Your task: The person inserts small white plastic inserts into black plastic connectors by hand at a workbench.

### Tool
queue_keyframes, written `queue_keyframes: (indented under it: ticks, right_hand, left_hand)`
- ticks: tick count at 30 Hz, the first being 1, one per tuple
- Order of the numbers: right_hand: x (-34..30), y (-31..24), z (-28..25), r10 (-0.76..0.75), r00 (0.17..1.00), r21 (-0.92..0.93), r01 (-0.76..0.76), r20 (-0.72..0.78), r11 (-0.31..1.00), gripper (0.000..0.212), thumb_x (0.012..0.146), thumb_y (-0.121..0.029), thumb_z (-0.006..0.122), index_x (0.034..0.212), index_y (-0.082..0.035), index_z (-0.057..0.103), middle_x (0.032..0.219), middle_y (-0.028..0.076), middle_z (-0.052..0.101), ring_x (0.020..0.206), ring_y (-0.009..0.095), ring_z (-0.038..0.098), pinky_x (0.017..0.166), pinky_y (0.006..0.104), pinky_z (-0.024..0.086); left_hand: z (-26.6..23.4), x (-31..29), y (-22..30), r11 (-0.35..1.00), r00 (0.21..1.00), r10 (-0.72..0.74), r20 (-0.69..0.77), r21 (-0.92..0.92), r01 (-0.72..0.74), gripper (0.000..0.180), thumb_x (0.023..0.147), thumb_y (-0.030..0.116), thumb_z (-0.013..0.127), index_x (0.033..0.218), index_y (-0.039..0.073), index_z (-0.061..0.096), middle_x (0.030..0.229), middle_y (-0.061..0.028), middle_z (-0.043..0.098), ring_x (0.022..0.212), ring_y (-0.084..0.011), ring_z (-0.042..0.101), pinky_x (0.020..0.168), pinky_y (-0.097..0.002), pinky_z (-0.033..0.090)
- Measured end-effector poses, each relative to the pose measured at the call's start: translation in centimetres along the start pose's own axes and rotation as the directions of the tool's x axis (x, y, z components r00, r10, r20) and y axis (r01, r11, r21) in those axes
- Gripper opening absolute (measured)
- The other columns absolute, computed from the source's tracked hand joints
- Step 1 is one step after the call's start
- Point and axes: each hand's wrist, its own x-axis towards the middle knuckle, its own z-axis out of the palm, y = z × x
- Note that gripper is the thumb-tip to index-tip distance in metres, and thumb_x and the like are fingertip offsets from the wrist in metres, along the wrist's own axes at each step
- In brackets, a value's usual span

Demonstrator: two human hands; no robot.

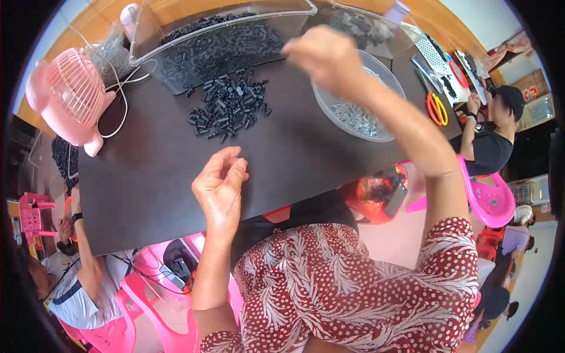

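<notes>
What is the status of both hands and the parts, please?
Left hand: curled, near black parts. Right hand: raised, grip unclear. Black parts: loose pile on table. Right forearm partly hides bowl.

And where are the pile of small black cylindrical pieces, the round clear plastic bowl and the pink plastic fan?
Pile of small black cylindrical pieces (pixel 229 107): head view, middle of the heap.
Round clear plastic bowl (pixel 323 106): head view, left wall.
Pink plastic fan (pixel 73 88): head view, front grille.

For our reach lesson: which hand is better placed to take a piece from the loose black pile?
Likely the left hand: it is just short of the pile; the right hand is farther off.
</notes>
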Motion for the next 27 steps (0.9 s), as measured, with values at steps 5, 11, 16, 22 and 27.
queue_keyframes:
  ticks: [5,11,16,22,27]
  right_hand:
    - [-2.2,-4.0,2.3,0.202,0.949,0.102,-0.232,0.242,0.967,0.011,0.070,-0.010,0.067,0.080,-0.006,0.063,0.073,0.008,0.058,0.073,0.027,0.056,0.063,0.0378,0.046]
    - [-2.6,-5.0,3.4,0.275,0.904,0.104,-0.324,0.328,0.940,0.013,0.071,-0.017,0.068,0.073,-0.005,0.063,0.070,0.009,0.060,0.072,0.028,0.058,0.063,0.0379,0.046]
    - [-3.0,-5.0,4.7,0.270,0.907,0.041,-0.298,0.323,0.954,0.015,0.072,-0.019,0.067,0.070,-0.005,0.063,0.070,0.010,0.060,0.070,0.028,0.058,0.062,0.0373,0.046]
    - [-1.9,-7.2,2.9,0.573,0.629,0.506,-0.772,0.525,0.384,0.017,0.073,-0.018,0.067,0.074,-0.001,0.067,0.063,0.008,0.062,0.055,0.016,0.056,0.054,0.0314,0.045]
    - [-1.5,-9.9,1.6,0.499,0.398,0.509,-0.855,0.770,-0.103,0.016,0.077,-0.017,0.067,0.079,-0.001,0.066,0.064,0.002,0.060,0.054,0.006,0.047,0.050,0.0184,0.035]
  left_hand:
    - [0.1,-0.3,-0.2,0.999,0.999,0.041,0.023,0.008,-0.041,0.019,0.080,0.001,0.061,0.098,-0.004,0.062,0.079,-0.0060,0.062,0.064,-0.0101,0.057,0.061,-0.0210,0.047]
    - [0.2,-0.6,-0.5,0.996,0.998,0.064,0.006,0.055,-0.064,0.017,0.080,0.001,0.062,0.096,-0.003,0.063,0.076,-0.0030,0.060,0.064,-0.0077,0.054,0.061,-0.0217,0.047]
    - [0.4,-0.7,-0.2,0.997,0.998,0.055,-0.002,0.049,-0.055,0.016,0.081,0.002,0.062,0.095,-0.004,0.063,0.077,-0.0038,0.061,0.064,-0.0080,0.055,0.061,-0.0220,0.048]
    - [0.2,-1.0,0.3,0.993,1.000,0.011,-0.006,-0.116,-0.012,0.018,0.081,0.002,0.061,0.098,-0.005,0.062,0.080,-0.0062,0.062,0.065,-0.0092,0.057,0.061,-0.0228,0.048]
    - [0.6,-0.8,0.9,0.968,0.995,-0.085,0.043,-0.234,0.093,0.019,0.083,0.003,0.059,0.101,-0.005,0.059,0.081,-0.0104,0.063,0.064,-0.0115,0.059,0.058,-0.0212,0.045]
